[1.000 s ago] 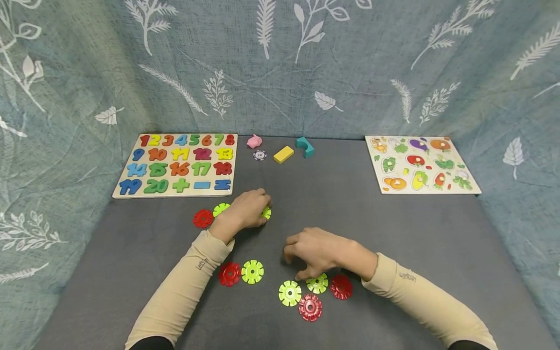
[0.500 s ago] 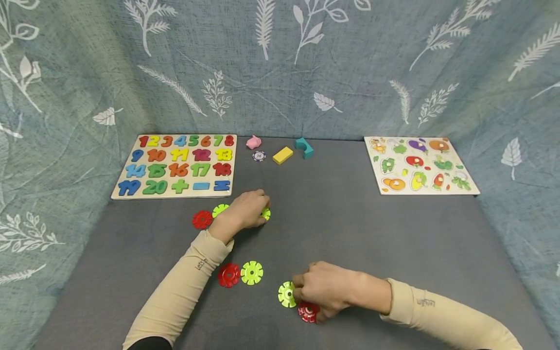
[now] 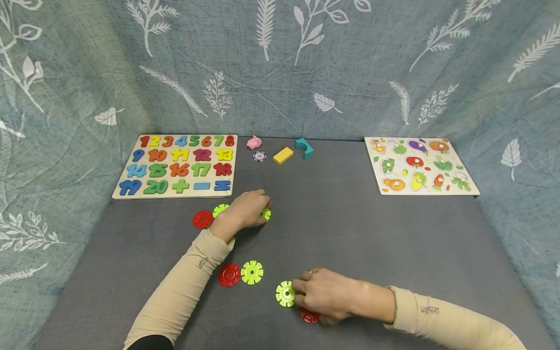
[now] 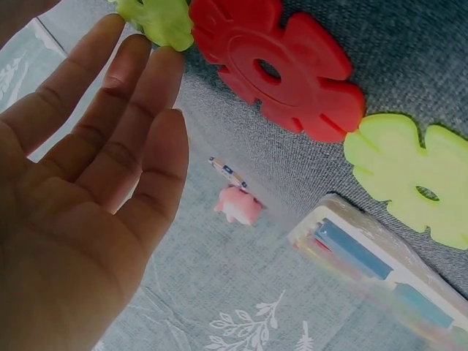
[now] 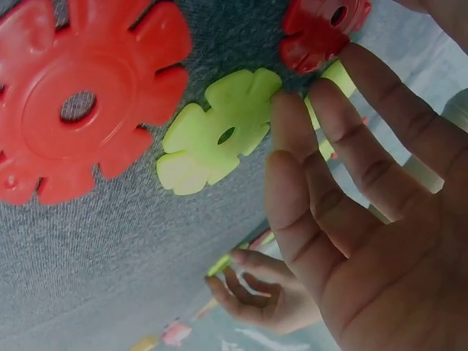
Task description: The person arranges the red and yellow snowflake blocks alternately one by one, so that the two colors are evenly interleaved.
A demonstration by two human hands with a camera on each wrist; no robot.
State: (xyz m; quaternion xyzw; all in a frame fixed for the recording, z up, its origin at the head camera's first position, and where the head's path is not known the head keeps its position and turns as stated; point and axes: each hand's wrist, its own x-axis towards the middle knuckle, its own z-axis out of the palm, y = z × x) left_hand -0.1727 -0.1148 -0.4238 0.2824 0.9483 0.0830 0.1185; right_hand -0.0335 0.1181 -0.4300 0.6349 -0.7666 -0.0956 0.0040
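Observation:
Flower-shaped plastic discs, red and yellow-green, lie on the grey table. My left hand point(image 3: 246, 209) touches a yellow-green disc point(image 3: 266, 213) with its fingertips. Under that palm, in the left wrist view, lies a red disc point(image 4: 278, 69), beside another yellow-green disc point(image 4: 417, 179). My right hand point(image 3: 328, 295) rests low over the front right group, fingers fairly straight in the right wrist view. Its fingertips reach a red disc point(image 5: 325, 33); a yellow-green disc point(image 5: 219, 131) and a larger-looking red disc point(image 5: 80, 106) lie below the palm. Left of that hand sits a yellow-green disc point(image 3: 285, 293).
A red disc point(image 3: 229, 275) and yellow-green disc point(image 3: 252, 272) lie between the arms. Behind are a number puzzle point(image 3: 175, 165), a vegetable puzzle point(image 3: 422, 166), a pink pig point(image 3: 254, 142), a poker chip point(image 3: 259, 156), a yellow block point(image 3: 283, 155) and a teal arch point(image 3: 305, 148).
My right hand has come down toward the front and slightly right, over the discs there. The yellow-green disc beside it has slid slightly left. My left hand has stayed in place.

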